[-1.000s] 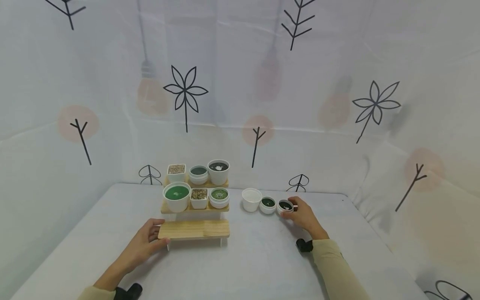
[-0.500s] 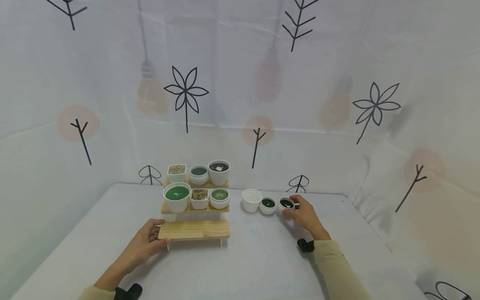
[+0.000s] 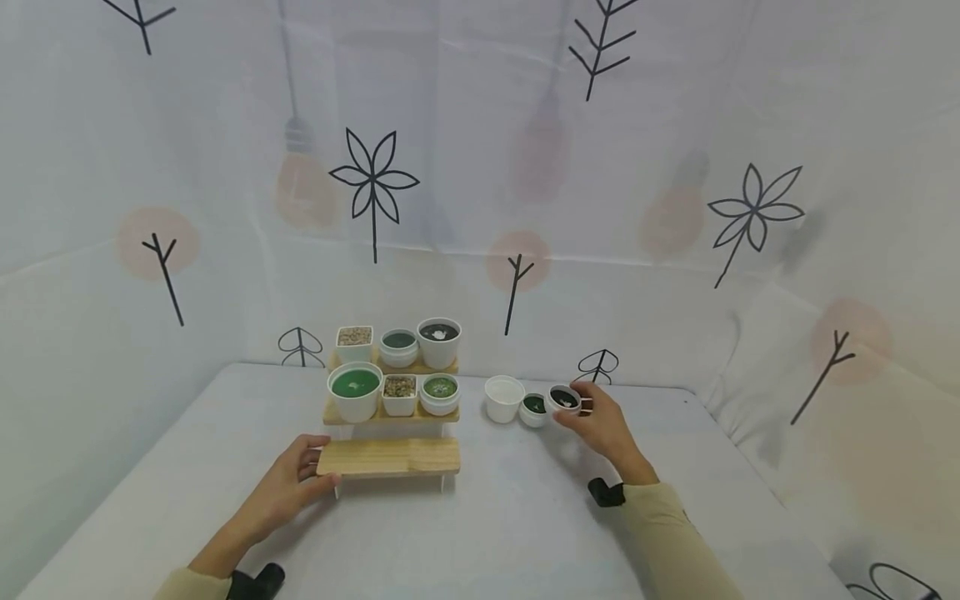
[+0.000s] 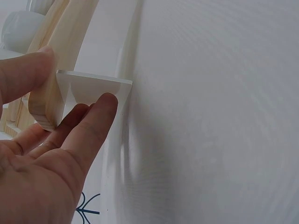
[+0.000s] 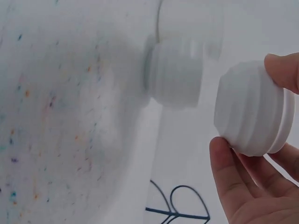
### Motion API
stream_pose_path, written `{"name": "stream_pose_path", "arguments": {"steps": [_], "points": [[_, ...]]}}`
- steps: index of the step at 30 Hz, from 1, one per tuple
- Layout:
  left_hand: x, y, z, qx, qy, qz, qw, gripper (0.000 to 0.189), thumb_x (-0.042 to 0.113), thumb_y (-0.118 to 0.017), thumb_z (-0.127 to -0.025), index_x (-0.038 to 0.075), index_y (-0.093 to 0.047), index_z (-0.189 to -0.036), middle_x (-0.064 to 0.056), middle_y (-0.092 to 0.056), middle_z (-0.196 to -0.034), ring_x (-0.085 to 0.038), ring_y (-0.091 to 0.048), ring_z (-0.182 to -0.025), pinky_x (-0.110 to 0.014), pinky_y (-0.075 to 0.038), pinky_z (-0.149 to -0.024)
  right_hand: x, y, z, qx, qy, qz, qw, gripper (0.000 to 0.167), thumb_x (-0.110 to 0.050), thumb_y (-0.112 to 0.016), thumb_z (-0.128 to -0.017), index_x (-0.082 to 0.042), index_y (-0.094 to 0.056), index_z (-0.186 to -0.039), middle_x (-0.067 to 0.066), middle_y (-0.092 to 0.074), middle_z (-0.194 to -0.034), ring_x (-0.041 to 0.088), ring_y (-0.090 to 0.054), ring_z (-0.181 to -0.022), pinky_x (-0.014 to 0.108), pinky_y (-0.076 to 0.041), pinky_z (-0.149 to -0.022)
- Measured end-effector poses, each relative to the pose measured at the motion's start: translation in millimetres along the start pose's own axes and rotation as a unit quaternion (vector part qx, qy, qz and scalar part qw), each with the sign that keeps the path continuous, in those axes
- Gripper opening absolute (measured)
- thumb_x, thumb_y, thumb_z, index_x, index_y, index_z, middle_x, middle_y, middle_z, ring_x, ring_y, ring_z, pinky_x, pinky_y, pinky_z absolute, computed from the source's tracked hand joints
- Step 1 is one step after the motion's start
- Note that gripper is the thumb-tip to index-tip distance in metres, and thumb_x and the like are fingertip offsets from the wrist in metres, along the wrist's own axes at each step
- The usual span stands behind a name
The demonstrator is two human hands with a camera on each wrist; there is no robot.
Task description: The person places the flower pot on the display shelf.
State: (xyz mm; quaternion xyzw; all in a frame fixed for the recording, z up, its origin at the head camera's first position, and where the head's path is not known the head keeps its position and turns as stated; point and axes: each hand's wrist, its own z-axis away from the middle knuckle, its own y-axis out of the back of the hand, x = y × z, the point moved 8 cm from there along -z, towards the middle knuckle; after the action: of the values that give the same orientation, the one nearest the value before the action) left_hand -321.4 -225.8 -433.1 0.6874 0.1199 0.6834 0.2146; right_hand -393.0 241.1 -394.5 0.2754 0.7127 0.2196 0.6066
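Right of the frame's centre, the person's right grip (image 3: 603,429) pinched a small white cup (image 3: 564,398) with dark contents between the thumb on one side and the fingers on the other, so the spread was only as wide as the cup. The right wrist view showed a gap between it and the neighbouring green-filled cup (image 3: 534,407), so it was probably lifted off the surface (image 3: 480,542). Holding it by its sides left its mouth facing up, presumably to keep the contents from tipping. Further left, a plain white tub (image 3: 503,400) stood close to the green-filled cup, the two lined up as if to be easily reached. At lower left of centre, the left grip (image 3: 288,483) held the end of the lowest wooden shelf (image 3: 390,457), thumb against the board and fingers reaching past its end towards the white leg (image 4: 93,88), most likely to stop the stand from sliding. That shelf carried nothing, whereas the middle shelf (image 3: 390,419) and the top shelf (image 3: 416,369) above it each bore three containers side by side, the stepped tiers keeping every filling in sight.
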Motion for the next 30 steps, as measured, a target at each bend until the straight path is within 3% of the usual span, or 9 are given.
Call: {"name": "stream_pose_path", "arguments": {"steps": [15,22,30], "points": [[-0.5,0.0,0.2,0.001,-0.001,-0.009,1.0000,0.074,0.030,-0.075,-0.083,-0.001,-0.035,-0.137,-0.026,-0.052,-0.130,-0.038,-0.053,-0.120,-0.038,-0.051,-0.094,-47,-2,13.9,0.036,0.086,-0.022,0.9955,0.064,-0.028,-0.078,-0.078,-0.006,-0.051,-0.131,0.012,-0.059,-0.120,0.028,-0.060,-0.105,0.042,-0.053,-0.088],[2.3,0.3,2.2,0.000,-0.004,-0.008,1.0000,0.073,0.028,-0.075,-0.083,-0.002,-0.034,-0.137,-0.028,-0.051,-0.130,-0.038,-0.053,-0.120,-0.040,-0.050,-0.094,-66,-8,20.4,0.028,0.130,-0.037,0.9903,0.062,-0.023,-0.078,-0.078,-0.002,-0.052,-0.130,0.009,-0.060,-0.118,0.025,-0.061,-0.104,0.038,-0.054,-0.088],[0.2,0.6,0.5,0.003,-0.001,-0.008,1.0000,0.072,0.027,-0.074,-0.083,0.000,-0.035,-0.137,-0.025,-0.053,-0.129,-0.038,-0.053,-0.119,-0.040,-0.051,-0.094,-81,-16,29.0,0.023,0.168,-0.047,0.9844,0.059,-0.022,-0.079,-0.077,-0.006,-0.053,-0.128,0.004,-0.060,-0.116,0.018,-0.060,-0.101,0.036,-0.054,-0.087]]}}
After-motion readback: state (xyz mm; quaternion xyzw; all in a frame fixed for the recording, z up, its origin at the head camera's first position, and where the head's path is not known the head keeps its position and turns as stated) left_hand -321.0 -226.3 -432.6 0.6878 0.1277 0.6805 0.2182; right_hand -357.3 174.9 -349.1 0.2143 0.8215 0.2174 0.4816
